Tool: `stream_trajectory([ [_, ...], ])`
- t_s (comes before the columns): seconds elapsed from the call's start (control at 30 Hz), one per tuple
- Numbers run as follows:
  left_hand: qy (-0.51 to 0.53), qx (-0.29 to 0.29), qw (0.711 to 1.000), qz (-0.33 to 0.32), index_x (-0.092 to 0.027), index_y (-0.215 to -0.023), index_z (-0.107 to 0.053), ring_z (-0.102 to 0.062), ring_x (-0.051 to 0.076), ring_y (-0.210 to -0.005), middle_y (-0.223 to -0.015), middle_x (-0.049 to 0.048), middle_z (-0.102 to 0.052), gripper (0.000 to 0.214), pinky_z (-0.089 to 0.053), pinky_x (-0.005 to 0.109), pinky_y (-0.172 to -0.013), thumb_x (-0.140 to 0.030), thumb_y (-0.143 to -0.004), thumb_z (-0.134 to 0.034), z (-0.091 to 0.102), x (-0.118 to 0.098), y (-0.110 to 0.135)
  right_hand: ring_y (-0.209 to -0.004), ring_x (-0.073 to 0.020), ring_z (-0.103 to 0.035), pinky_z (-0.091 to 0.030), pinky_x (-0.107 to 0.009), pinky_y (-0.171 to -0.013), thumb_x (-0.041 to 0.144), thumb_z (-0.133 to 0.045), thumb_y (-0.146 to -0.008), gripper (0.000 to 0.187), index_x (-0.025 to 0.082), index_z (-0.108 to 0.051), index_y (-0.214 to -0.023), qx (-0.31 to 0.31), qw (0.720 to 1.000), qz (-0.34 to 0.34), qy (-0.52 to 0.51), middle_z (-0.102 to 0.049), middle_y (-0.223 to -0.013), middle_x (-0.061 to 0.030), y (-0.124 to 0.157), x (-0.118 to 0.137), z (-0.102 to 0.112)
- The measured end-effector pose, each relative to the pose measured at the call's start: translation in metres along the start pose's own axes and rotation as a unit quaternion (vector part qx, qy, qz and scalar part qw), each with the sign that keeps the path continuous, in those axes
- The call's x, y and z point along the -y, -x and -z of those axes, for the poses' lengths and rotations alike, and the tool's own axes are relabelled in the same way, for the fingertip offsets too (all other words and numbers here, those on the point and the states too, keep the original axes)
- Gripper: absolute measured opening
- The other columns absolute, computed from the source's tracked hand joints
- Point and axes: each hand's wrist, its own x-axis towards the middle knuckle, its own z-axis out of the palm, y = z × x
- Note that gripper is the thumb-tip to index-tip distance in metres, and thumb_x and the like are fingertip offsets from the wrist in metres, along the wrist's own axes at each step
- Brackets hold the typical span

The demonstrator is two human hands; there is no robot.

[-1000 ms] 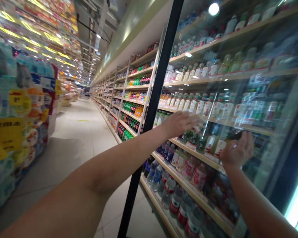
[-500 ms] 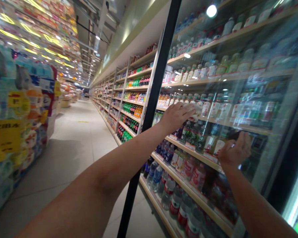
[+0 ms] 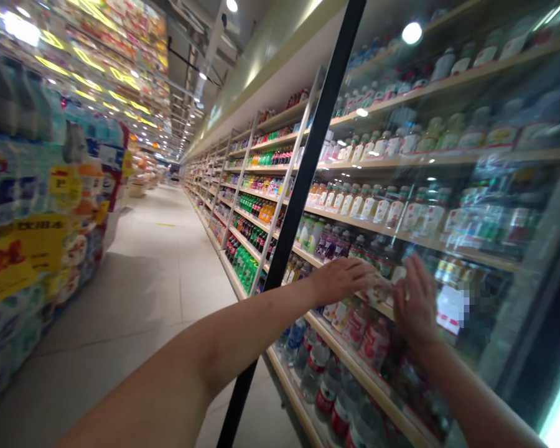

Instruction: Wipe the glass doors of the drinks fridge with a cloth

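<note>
My left hand [image 3: 343,278] reaches from the lower left to the glass door [image 3: 448,93], palm down with its fingers stretched forward. Under its fingertips is a crumpled white cloth or tissue [image 3: 378,291], pressed against the glass and partly covered by the fingers. Just to the right, my right hand [image 3: 416,305] is raised with its fingers pointing up and apart from the thumb. It is slightly blurred, and I see nothing held in it. Its fingers are close to the cloth; whether they touch it I cannot tell. Behind the glass, bottles [image 3: 371,202] line the wooden shelves.
The door's black frame [image 3: 303,180] slants across the middle. Beyond it, drink shelves [image 3: 254,205] run along the aisle floor [image 3: 156,267]. Stacked bottle packs with yellow price signs [image 3: 9,261] stand at left. A bright white rectangle [image 3: 452,308], possibly a reflection, shows right of my right hand.
My left hand has moved down the glass with the white cloth. My right hand has shifted left toward it and its fingers have straightened. The view has shifted slightly.
</note>
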Motion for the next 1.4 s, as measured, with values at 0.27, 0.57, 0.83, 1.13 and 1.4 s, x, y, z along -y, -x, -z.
stream_trajectory([
  [0.27,0.123,-0.076,0.980,0.134,-0.013,-0.124,-0.053,-0.051,0.024,-0.135,-0.134,0.0185,-0.058,0.038,-0.048,0.042,-0.112,-0.010,-0.086,-0.055,0.023,-0.001,0.016,-0.135,-0.0283,-0.052,-0.047,-0.048,-0.111,0.017,-0.058,-0.098,0.068,0.022,-0.031,-0.160,0.018,0.996,0.066,-0.057,-0.057,-0.146,-0.0165,0.009,0.072,-0.026],
  [0.57,-0.188,-0.016,0.939,0.287,-0.010,-0.157,-0.033,-0.021,0.030,-0.156,-0.167,0.0082,-0.029,0.057,-0.022,0.049,-0.127,-0.033,-0.105,-0.042,0.047,0.035,0.003,-0.134,-0.0274,-0.052,-0.044,-0.046,-0.113,0.008,-0.053,-0.096,0.060,0.023,-0.044,-0.154,0.093,0.972,0.208,-0.058,-0.060,-0.145,-0.0084,0.001,0.038,-0.023],
  [0.83,-0.217,0.026,0.933,0.287,-0.013,-0.160,-0.028,-0.016,0.030,-0.157,-0.169,0.0078,-0.020,0.065,-0.020,0.049,-0.127,-0.044,-0.104,-0.043,0.043,0.034,0.009,-0.124,-0.0284,-0.057,-0.047,-0.044,-0.107,0.012,-0.058,-0.095,0.054,0.018,-0.052,-0.148,-0.030,0.995,0.089,0.039,-0.064,-0.136,-0.0145,-0.014,0.039,-0.033],
  [1.13,-0.196,0.001,0.940,0.280,-0.010,-0.159,-0.029,-0.015,0.032,-0.157,-0.169,0.0092,-0.021,0.063,-0.020,0.050,-0.127,-0.041,-0.106,-0.041,0.036,0.039,0.012,-0.119,-0.0265,-0.057,-0.046,-0.044,-0.105,0.014,-0.053,-0.097,0.047,0.024,-0.059,-0.142,-0.069,0.997,0.018,0.032,-0.068,-0.132,-0.0096,-0.028,0.060,-0.052],
  [1.4,-0.181,-0.006,0.943,0.280,-0.009,-0.159,-0.028,-0.014,0.032,-0.157,-0.168,0.0115,-0.023,0.063,-0.022,0.051,-0.127,-0.039,-0.105,-0.042,0.037,0.039,0.012,-0.121,-0.0258,-0.057,-0.046,-0.044,-0.104,0.016,-0.048,-0.099,0.044,0.023,-0.060,-0.140,-0.059,0.998,0.026,-0.028,-0.067,-0.132,-0.0117,-0.043,0.069,-0.063],
])
